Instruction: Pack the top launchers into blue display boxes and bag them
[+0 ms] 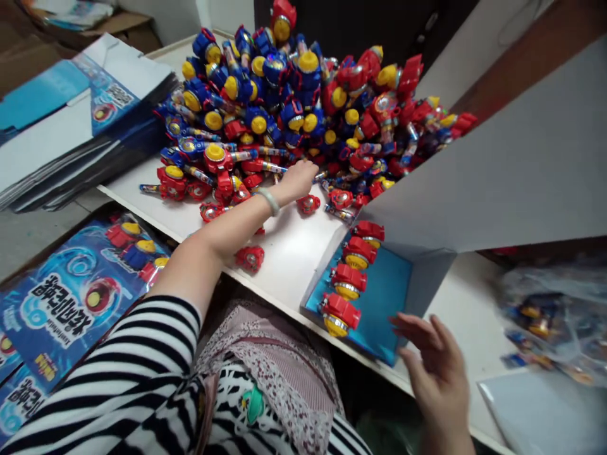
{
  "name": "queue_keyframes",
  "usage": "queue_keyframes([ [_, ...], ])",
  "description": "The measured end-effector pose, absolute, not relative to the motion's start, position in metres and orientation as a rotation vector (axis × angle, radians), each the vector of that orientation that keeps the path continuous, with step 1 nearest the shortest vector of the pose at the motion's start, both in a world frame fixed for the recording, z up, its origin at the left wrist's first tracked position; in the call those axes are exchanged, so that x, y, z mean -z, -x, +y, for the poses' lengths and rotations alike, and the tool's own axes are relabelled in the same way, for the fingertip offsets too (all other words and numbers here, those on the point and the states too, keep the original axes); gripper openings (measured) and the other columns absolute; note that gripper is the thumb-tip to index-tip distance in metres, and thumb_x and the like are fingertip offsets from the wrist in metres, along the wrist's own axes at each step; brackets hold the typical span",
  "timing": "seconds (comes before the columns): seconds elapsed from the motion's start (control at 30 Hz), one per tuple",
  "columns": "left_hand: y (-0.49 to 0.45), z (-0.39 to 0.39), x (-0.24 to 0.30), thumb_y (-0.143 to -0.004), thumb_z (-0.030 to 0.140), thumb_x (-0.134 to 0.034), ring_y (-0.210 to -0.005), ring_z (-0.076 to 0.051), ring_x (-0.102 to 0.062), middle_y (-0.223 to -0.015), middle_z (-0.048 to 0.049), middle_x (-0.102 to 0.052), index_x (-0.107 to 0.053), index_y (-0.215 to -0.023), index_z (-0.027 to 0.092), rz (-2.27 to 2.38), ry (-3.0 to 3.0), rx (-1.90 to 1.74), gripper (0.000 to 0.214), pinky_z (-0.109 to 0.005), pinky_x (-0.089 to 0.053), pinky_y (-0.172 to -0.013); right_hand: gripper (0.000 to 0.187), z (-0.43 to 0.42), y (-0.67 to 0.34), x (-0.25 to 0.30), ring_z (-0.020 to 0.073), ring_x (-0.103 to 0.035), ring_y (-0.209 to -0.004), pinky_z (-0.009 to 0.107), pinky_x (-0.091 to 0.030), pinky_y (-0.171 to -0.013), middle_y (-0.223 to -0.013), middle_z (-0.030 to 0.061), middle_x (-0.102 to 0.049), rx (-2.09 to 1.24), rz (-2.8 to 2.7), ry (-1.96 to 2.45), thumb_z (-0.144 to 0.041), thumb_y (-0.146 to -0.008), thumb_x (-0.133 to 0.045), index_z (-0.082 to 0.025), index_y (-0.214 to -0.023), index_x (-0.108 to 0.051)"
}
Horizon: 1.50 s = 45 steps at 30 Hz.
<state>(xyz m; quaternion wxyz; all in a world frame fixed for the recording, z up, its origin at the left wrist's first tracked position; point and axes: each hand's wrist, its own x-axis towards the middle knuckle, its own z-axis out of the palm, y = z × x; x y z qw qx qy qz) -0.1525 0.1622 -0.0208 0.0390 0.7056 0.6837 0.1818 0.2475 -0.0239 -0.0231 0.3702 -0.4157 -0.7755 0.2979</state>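
My left hand, with a pale bangle at its wrist, reaches to the front of a large pile of toy spinning-top launchers. Its fingers are curled closed among the toys, and whatever they grip is hidden. Just below it lies a loose red toy. A blue-lined open box holds a row of several red toys with yellow parts along its left side. Beside the box's near right corner, my right hand is open, thumb and fingers apart, with nothing in it.
Flattened printed cartons are stacked at the left of the white table. Below them lies a carton of blue printed packaging. The box's tall grey flap rises at the right. A clear plastic bag with toys is beyond it.
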Motion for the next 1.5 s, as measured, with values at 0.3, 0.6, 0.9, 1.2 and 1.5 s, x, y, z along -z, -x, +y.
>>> queue_keyframes([
  [0.3, 0.171, 0.26, 0.057, -0.088, 0.006, -0.046, -0.122, -0.035, -0.052, -0.122, -0.0249, -0.064, -0.073, -0.113, 0.007, 1.984, -2.556, -0.031, 0.037, -0.054, -0.033, -0.108, 0.021, -0.002, -0.225, 0.013, 0.0249, -0.078, -0.082, 0.036, -0.066, -0.069, -0.096, 0.0032, -0.078, -0.384, -2.302, 1.036, -0.031, -0.092, -0.06, -0.034, -0.111, -0.069],
  [0.6, 0.186, 0.175, 0.061, -0.094, 0.017, -0.054, -0.105, -0.026, -0.056, -0.104, -0.015, -0.07, -0.074, -0.096, 0.019, 1.451, -2.88, 0.077, 0.021, -0.039, -0.037, -0.097, 0.023, 0.04, -0.198, -0.012, 0.0202, -0.077, -0.081, 0.028, -0.064, -0.074, -0.094, 0.0028, -0.079, -0.645, -2.229, 0.84, -0.022, -0.092, -0.061, -0.032, -0.109, -0.073],
  [0.9, 0.184, 0.074, 0.05, -0.092, 0.005, -0.049, -0.107, -0.023, -0.058, -0.113, -0.0148, -0.068, -0.07, -0.115, 0.02, 1.137, -3.045, -0.427, 0.034, -0.042, -0.041, -0.108, 0.017, 0.067, -0.138, -0.046, 0.02, -0.074, -0.09, 0.035, -0.062, -0.084, -0.095, 0.0056, -0.077, -0.782, -2.222, 0.681, -0.032, -0.095, -0.061, -0.026, -0.105, -0.074],
  [1.2, 0.191, 0.069, 0.024, -0.084, 0.009, -0.055, -0.094, -0.024, -0.063, -0.099, -0.0111, -0.071, -0.073, -0.109, 0.018, 1.169, -2.796, -0.31, 0.031, -0.037, -0.051, -0.088, 0.021, 0.093, -0.106, -0.058, 0.0193, -0.072, -0.091, 0.031, -0.058, -0.079, -0.1, 0.0057, -0.076, -0.636, -2.399, 0.653, -0.032, -0.098, -0.056, -0.025, -0.11, -0.072],
  [1.5, 0.247, 0.192, -0.018, -0.079, 0.006, -0.055, -0.146, -0.042, -0.03, -0.156, -0.0215, -0.037, -0.06, -0.136, 0.015, 2.315, -2.351, -0.246, 0.058, -0.065, -0.027, -0.116, 0.038, 0.168, 0.032, -0.033, 0.0376, -0.065, -0.122, 0.046, -0.055, -0.096, -0.13, 0.0278, -0.065, -0.077, -3.122, 1.447, -0.014, -0.091, -0.058, -0.006, -0.128, -0.064],
])
